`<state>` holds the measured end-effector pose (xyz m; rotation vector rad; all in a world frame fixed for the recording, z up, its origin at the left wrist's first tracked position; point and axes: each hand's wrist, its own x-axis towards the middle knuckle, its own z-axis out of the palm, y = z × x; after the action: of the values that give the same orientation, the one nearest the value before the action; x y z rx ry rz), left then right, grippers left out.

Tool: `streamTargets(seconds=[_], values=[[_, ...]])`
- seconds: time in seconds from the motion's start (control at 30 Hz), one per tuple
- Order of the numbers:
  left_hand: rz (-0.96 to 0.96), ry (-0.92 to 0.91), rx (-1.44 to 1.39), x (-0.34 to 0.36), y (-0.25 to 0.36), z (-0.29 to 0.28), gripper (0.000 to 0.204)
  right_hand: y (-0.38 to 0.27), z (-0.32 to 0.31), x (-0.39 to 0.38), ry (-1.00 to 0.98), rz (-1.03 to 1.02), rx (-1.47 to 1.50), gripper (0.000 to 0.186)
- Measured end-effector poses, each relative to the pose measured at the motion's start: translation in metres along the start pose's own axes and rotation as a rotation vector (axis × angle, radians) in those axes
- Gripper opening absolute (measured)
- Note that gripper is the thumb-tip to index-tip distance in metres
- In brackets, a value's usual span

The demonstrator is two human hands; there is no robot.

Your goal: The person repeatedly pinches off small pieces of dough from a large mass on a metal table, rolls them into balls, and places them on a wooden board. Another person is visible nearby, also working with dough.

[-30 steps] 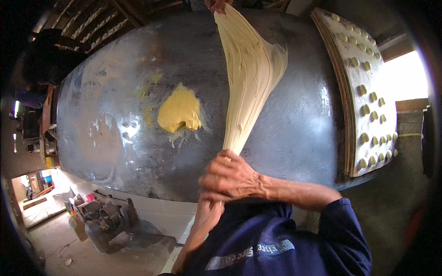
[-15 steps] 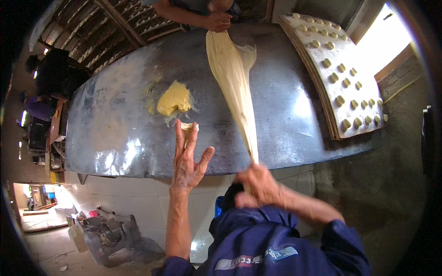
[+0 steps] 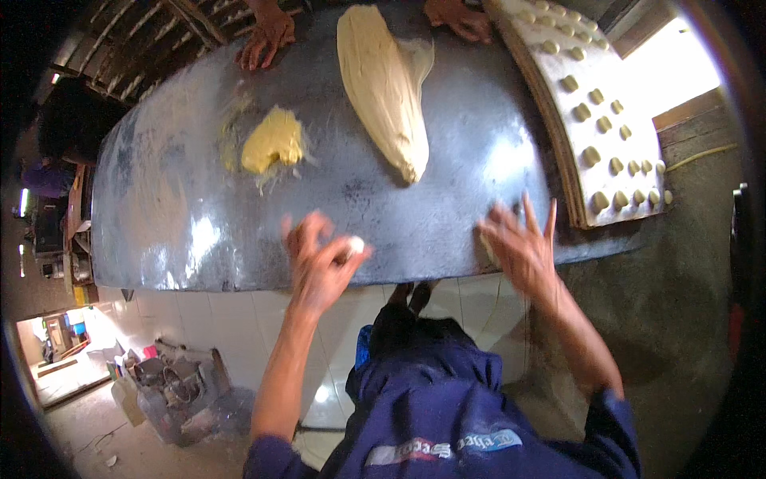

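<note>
A long mass of pale dough [image 3: 383, 96] lies on the dark worktop [image 3: 447, 231], broad at the far side and narrowing toward the wearer to a blunt tip, with a thin flap sticking out along its right side. The wearer's left hand [image 3: 313, 267] is over the near edge of the worktop, its thumb and fingers closed on a small white lump [image 3: 355, 246], well apart from the dough. The right hand [image 3: 519, 249] is over the same edge farther right, open with its outer fingers spread; motion blur smears the rest, so whether a scrap clings near its thumb is hard to say. Across the worktop, another person's hands flank the dough's far end without touching it: one hand [image 3: 269, 38] to its left has its fingers pointing down at the surface, and the other hand [image 3: 458, 19] is to its right. A glossy yellow lump [image 3: 273, 142] sits left of the dough, with smears around it. At the right end, a stack of boards [image 3: 589, 190] carries small pale rounds [image 3: 591, 156], spaced apart in loose rows.
</note>
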<state>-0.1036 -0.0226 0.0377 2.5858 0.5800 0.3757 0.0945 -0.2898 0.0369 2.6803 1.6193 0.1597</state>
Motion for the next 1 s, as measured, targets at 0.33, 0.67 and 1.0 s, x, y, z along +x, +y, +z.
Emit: streamTargets(seconds=[0.33, 0.67, 1.0], values=[[0.155, -0.085, 0.093, 0.018, 0.004, -0.003, 0.026, -0.014, -0.001, 0.043, 0.109, 0.053, 0.301, 0.057], [0.077, -0.303, 0.283, 0.043, 0.003, -0.001, 0.017, -0.013, 0.016, 0.059, 0.215, 0.106, 0.499, 0.046], [0.138, -0.286, 0.287, 0.064, 0.005, 0.006, 0.019, 0.002, 0.012, 0.082, 0.138, 0.078, 0.450, 0.062]])
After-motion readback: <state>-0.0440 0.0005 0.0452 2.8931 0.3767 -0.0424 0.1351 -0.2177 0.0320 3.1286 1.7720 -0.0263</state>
